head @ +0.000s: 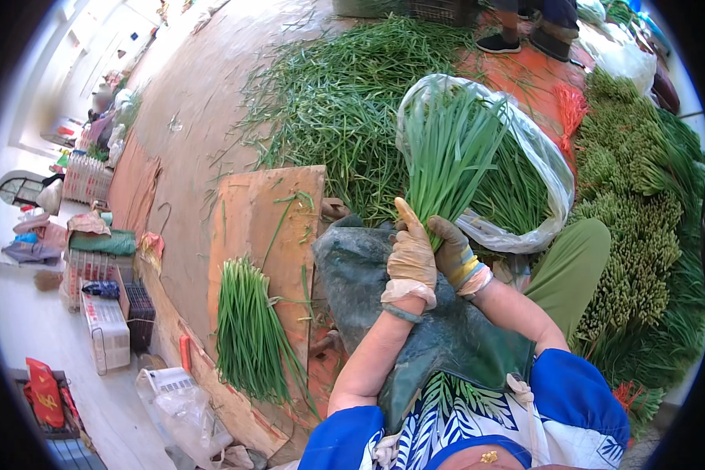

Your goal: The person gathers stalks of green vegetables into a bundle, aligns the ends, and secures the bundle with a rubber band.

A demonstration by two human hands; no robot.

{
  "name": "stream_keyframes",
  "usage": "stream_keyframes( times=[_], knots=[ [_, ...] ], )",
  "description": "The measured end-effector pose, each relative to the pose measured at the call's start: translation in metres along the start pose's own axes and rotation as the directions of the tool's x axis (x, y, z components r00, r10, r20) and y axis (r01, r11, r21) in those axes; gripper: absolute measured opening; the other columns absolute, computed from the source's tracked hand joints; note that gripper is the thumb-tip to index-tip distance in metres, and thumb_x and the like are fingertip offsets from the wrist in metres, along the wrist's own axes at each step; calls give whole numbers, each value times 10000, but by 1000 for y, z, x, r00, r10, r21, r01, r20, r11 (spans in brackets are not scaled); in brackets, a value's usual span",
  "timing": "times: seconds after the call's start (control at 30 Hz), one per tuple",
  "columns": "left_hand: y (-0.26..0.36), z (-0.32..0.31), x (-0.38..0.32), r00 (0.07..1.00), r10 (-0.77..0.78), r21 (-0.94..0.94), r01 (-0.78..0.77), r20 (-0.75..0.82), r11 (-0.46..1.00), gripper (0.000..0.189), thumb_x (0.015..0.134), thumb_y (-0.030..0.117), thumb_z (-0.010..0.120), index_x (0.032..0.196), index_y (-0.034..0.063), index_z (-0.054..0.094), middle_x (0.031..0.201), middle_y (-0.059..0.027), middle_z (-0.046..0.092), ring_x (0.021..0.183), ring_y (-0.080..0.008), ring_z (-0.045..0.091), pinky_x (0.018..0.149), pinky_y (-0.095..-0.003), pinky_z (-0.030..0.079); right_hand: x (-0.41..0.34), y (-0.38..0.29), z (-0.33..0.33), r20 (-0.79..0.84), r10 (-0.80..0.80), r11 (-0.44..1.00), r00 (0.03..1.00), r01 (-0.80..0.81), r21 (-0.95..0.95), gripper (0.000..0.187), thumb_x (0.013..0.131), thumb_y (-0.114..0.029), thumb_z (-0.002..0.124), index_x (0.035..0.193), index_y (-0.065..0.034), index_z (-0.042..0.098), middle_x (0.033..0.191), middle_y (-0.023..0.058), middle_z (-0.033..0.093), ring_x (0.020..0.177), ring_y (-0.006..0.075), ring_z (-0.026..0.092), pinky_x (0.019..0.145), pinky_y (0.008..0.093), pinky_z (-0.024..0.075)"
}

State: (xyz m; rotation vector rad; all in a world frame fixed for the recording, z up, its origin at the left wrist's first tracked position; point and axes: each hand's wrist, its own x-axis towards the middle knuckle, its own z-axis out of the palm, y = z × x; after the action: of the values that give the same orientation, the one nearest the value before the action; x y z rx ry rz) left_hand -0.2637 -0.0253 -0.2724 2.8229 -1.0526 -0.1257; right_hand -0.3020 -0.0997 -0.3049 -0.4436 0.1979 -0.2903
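Both of my hands wear work gloves and hold one bunch of Chinese chives point(446, 147) by its lower end, leaves fanned away from me. My left hand point(412, 255) grips it in a tan glove, its thumb or a finger lying along the stems. Against its other side is my right hand point(456, 255), in a grey, yellow and blue glove. Behind the bunch an open clear plastic bag point(555, 194) holds more chives. A second chive bunch point(249, 335) lies on the wooden board point(235, 217) at left. A dark green apron point(376, 282) covers my lap.
A large heap of loose green leaves point(341, 111) lies ahead. Tied bundles point(628, 235) are stacked at right, near red ties point(570, 111). Another person's shoes point(498, 44) show at the top. Plastic crates point(106, 329) and a white basket point(164, 379) stand at left.
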Motion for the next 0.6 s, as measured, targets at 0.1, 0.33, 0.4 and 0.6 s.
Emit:
stream_keyframes(
  times=[0.1, 0.33, 0.4, 0.6],
  knots=[
    [-1, -15, -10, 997, 72, -134, -71, -1, 988, 886, 716, 88, 638, 1388, -74, 83, 888, -171, 526, 734, -312, 596, 637, -399, 512, -1, -3, -1, -42, 39, 999, 998, -40, -28, 563, 751, -265, 626, 1222, 8, 485, 1033, 138, 615, 906, 246, 610, 897, 402, 469],
    [-61, -70, -24, 980, 180, -736, -62, 82, 675, 1194, 636, 403, 789, 1414, -51, 6, 1215, -282, 476, 1057, -341, 558, 854, -378, 474, 7, -14, 35, -14, 102, 990, 995, -103, -97, 695, 661, -235, 683, 1257, 2, 415, 972, 87, 607, 856, 213, 615, 843, 372, 507],
    [-80, -73, -28, 998, -1, -795, -47, -59, 605, 1241, 602, 531, 778, 1404, -81, 54, 1259, -290, 450, 1076, -341, 555, 860, -364, 477, 13, -12, 45, 61, 101, 962, 993, -82, -262, 635, 678, -182, 677, 1241, -4, 444, 978, 101, 607, 857, 218, 619, 783, 357, 522],
    [-101, -83, -6, 891, -265, -927, -374, -368, 30, 1207, 611, 280, 852, 1428, -2, 10, 1353, -141, 380, 1211, -228, 404, 1011, -316, 347, 56, 19, 113, 673, 153, 3, 723, 681, -732, 493, 780, -108, 644, 1231, -3, 476, 1168, 125, 574, 1062, 200, 546, 921, 309, 427]
  ],
)
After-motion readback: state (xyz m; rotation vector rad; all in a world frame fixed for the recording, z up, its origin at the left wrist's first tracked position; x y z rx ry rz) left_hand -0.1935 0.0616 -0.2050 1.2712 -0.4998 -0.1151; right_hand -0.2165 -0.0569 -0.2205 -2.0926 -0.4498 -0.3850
